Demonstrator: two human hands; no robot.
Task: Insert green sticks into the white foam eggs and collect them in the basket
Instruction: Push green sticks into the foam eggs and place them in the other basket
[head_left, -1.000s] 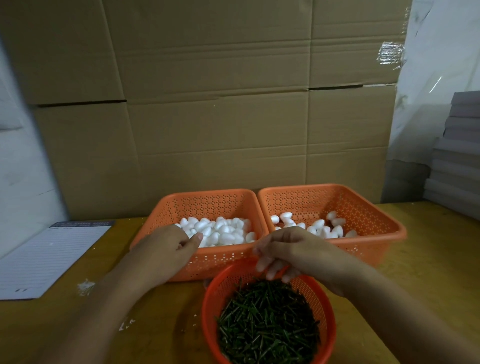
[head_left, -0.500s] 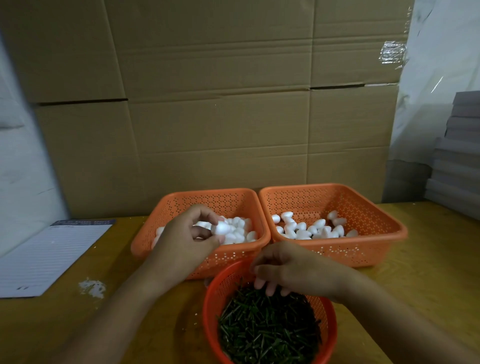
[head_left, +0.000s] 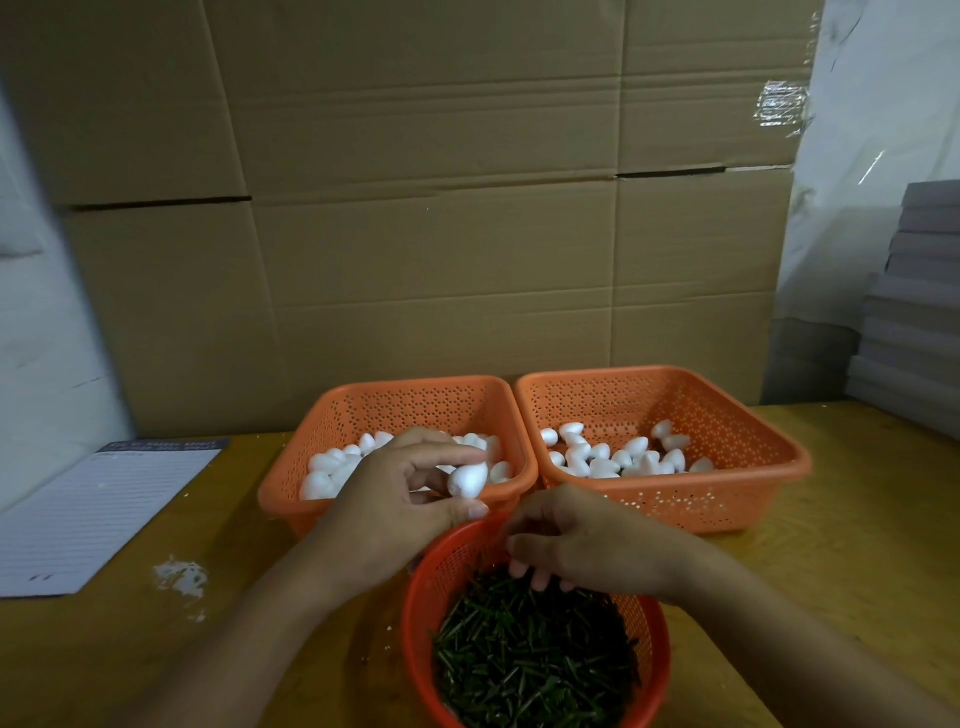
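My left hand (head_left: 400, 501) pinches one white foam egg (head_left: 467, 480) between thumb and fingers, just above the front rim of the left orange basket (head_left: 415, 408), which holds several loose eggs (head_left: 332, 467). My right hand (head_left: 582, 545) hovers over the far edge of the round red basket (head_left: 441, 571). Its curled fingertips dip into the pile of green sticks (head_left: 530, 670). No stick shows in its fingers, so I cannot tell whether it holds one. The right orange basket (head_left: 711, 415) contains several eggs (head_left: 597, 460).
All three baskets stand on a yellow wooden table (head_left: 852, 545). A lined paper pad (head_left: 98, 514) lies at the left, with white foam crumbs (head_left: 179, 574) beside it. Cardboard boxes (head_left: 415, 234) wall off the back. Grey boards (head_left: 919, 312) are stacked at the right.
My left hand picked an egg out of the left basket and brought it back toward the round basket. My right hand lowered its fingers into the green sticks.
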